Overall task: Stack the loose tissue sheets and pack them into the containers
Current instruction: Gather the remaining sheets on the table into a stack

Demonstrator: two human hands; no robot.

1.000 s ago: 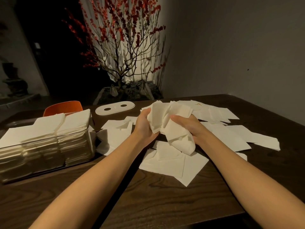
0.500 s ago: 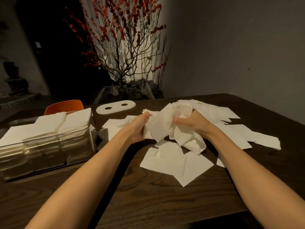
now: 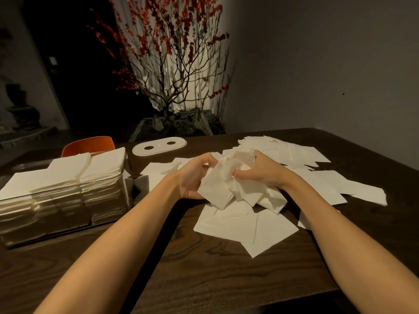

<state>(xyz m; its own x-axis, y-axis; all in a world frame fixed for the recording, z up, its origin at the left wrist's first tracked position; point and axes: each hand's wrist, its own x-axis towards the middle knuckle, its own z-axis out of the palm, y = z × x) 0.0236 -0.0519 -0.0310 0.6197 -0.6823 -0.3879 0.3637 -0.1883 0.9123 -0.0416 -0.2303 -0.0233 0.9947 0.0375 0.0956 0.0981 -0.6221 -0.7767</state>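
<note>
A loose bunch of white tissue sheets (image 3: 229, 184) is held between both hands just above the dark wooden table (image 3: 204, 273). My left hand (image 3: 192, 175) grips its left side and my right hand (image 3: 260, 168) grips its upper right, fingers curled into the paper. More loose sheets (image 3: 244, 225) lie flat under the bunch, and others (image 3: 301, 155) spread to the back right. On the left a clear container (image 3: 61, 207) stands filled with stacked tissues that rise above its rim.
A white oval lid (image 3: 159, 146) with two holes lies behind my hands. An orange chair back (image 3: 88, 145) shows behind the container. A planter with red-blossomed branches (image 3: 176, 125) stands beyond the table's far edge. A grey wall runs along the right.
Both hands have lowered the bunch of tissues toward the table and drawn closer together. The bunch now looks more crumpled and compact.
</note>
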